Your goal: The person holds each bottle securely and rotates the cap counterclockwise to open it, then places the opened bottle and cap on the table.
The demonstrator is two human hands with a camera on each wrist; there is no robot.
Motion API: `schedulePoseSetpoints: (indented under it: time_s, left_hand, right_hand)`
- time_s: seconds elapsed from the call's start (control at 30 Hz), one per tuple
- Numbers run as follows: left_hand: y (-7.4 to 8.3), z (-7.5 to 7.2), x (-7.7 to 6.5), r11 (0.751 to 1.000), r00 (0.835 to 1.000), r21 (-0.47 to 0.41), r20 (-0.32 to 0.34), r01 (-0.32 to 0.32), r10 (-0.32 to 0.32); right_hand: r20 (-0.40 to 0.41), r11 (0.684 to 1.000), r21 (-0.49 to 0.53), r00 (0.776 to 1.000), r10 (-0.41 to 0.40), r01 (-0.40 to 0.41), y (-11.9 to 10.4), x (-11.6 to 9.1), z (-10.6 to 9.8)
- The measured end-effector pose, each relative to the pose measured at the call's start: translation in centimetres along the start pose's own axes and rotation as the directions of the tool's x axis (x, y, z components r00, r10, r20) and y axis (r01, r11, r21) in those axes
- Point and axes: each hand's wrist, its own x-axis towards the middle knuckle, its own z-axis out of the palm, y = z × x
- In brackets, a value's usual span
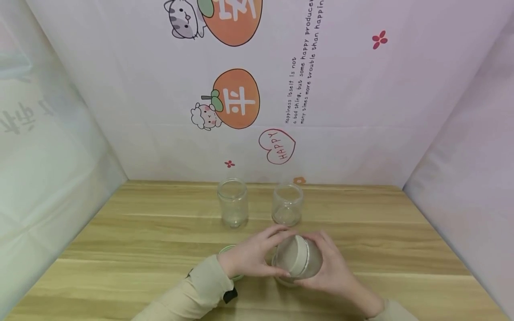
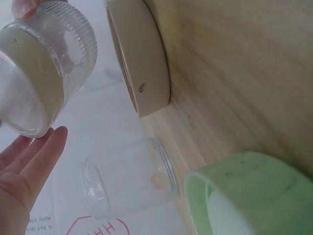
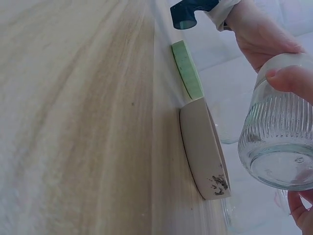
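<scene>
A ribbed glass jar (image 1: 312, 263) with a beige band round one end is held tilted between both hands. My left hand (image 1: 253, 254) grips the banded end, thumb on the near side and fingers over the far side. My right hand (image 1: 335, 272) curls round the jar's other end. In the right wrist view the jar's clear, ribbed body (image 3: 274, 122) shows, with fingers at its neck and base. Just below the jar, a low beige round container (image 2: 144, 58) stands on the table, mostly hidden by the hands in the head view.
A pale green round container (image 2: 244, 178) sits left of the beige one, partly under the left forearm. Two clear glass jars stand behind the hands, a taller one (image 1: 234, 207) to the left and a shorter one (image 1: 287, 209). A printed white cloth (image 1: 341, 111) hangs behind the wooden table (image 1: 160, 232).
</scene>
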Motion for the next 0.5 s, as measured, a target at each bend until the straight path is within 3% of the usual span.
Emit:
schedulePoseSetpoints:
  time_s: [0.13, 0.23, 0.37, 0.5]
  left_hand:
    - [0.08, -0.07, -0.25, 1.000, 1.000, 0.023, -0.014, 0.003, -0.003]
    - [0.17, 0.00, -0.31, 0.993, 0.996, 0.085, -0.036, -0.080, 0.083]
    - [0.51, 0.11, -0.27, 0.963, 0.975, 0.164, -0.020, -0.213, 0.220]
    - [0.70, 0.05, -0.20, 0.951, 0.964, 0.163, 0.009, -0.264, 0.266]
  right_hand:
    - [0.006, 1.000, 0.009, 1.000, -0.003, 0.003, 0.08, 0.01, 0.05]
    - [0.007, 1.000, 0.014, 1.000, -0.012, 0.012, 0.12, -0.01, 0.08]
    - [0.013, 1.000, 0.016, 1.000, -0.011, 0.011, 0.11, -0.08, 0.17]
    - [0.017, 1.000, 0.011, 0.999, -0.029, 0.028, 0.12, -0.10, 0.35]
